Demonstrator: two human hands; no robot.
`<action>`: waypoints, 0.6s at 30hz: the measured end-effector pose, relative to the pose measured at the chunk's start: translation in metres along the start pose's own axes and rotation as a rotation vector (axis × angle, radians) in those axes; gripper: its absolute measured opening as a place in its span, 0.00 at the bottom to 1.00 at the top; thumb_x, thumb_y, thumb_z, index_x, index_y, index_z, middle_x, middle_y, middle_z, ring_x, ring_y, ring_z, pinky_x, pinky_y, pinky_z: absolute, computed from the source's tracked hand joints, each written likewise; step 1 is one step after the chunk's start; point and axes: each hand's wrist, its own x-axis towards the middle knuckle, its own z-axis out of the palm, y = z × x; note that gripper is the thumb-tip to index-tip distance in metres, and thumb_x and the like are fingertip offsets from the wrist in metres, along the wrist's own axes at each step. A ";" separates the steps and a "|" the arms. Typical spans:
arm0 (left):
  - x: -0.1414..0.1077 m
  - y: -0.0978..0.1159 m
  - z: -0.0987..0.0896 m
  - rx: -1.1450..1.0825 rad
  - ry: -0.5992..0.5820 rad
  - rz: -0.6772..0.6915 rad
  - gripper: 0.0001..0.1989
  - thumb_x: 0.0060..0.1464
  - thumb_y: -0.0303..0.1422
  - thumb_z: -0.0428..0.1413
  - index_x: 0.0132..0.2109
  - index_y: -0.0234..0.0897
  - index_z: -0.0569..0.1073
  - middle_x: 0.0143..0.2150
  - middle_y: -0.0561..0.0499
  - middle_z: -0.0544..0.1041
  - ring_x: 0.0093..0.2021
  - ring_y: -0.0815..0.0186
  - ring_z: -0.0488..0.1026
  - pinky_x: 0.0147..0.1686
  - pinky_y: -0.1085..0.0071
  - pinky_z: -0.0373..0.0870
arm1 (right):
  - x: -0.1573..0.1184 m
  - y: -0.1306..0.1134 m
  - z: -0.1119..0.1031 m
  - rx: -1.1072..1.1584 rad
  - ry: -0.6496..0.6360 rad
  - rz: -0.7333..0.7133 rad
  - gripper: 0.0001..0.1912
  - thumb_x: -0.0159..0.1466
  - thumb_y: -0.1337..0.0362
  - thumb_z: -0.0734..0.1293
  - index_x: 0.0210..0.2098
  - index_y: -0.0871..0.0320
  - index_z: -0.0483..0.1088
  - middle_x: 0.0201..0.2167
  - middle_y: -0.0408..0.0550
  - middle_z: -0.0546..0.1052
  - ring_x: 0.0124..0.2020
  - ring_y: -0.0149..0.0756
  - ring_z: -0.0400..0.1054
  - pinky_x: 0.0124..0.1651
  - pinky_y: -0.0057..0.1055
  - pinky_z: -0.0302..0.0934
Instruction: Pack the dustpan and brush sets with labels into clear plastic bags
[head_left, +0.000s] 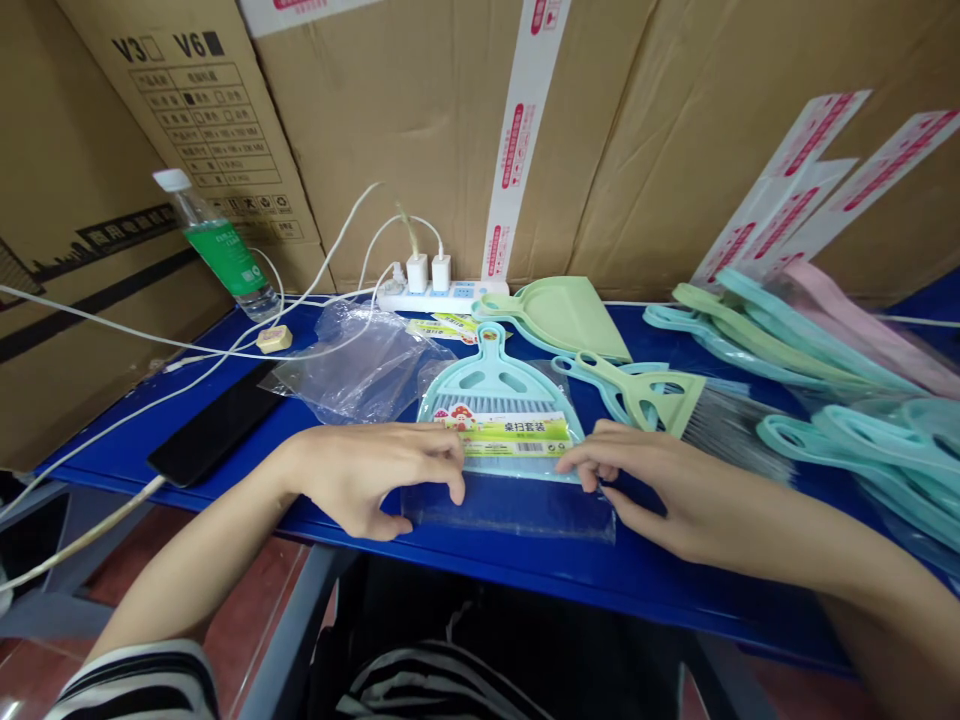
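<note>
A light blue dustpan (491,372) with a grey-bristled brush on it lies flat in a clear plastic bag (517,512), handle pointing away from me. A green and yellow printed card (517,434) lies across the dustpan. My left hand (375,470) rests at the left side of the bag, fingers bent and thumb apart, gripping nothing that I can see. At the right edge, my right hand (645,480) touches the card's end with bent fingertips, its thumb spread away. Whether its fingertips pinch the film is unclear.
Behind lie a green dustpan (574,315), a green brush (660,395) and a crumpled clear bag (367,360). Wrapped dustpan sets (810,330) pile up at right. A black phone (217,425), loose cables, a bottle (225,255) and a power strip (435,295) stand left and back.
</note>
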 end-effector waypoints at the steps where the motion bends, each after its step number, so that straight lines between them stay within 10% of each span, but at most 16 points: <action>1: 0.001 0.000 0.000 0.002 0.002 -0.004 0.22 0.44 0.17 0.57 0.47 0.38 0.68 0.47 0.48 0.72 0.49 0.61 0.71 0.54 0.65 0.67 | 0.000 0.001 0.000 0.006 -0.009 0.003 0.17 0.64 0.66 0.56 0.45 0.54 0.73 0.35 0.51 0.77 0.39 0.41 0.72 0.43 0.40 0.68; 10: 0.008 -0.003 0.004 0.059 0.064 -0.006 0.24 0.41 0.13 0.49 0.45 0.37 0.69 0.43 0.48 0.73 0.46 0.62 0.72 0.48 0.67 0.70 | -0.006 0.006 -0.004 0.081 -0.067 0.007 0.19 0.59 0.68 0.61 0.49 0.53 0.72 0.35 0.50 0.77 0.40 0.42 0.71 0.45 0.40 0.67; 18: 0.014 -0.005 0.006 0.103 0.177 0.006 0.05 0.62 0.27 0.51 0.38 0.36 0.71 0.37 0.49 0.73 0.40 0.65 0.72 0.40 0.70 0.69 | 0.003 0.004 0.004 0.031 0.011 0.047 0.13 0.64 0.61 0.62 0.47 0.53 0.72 0.30 0.45 0.72 0.30 0.36 0.67 0.34 0.34 0.63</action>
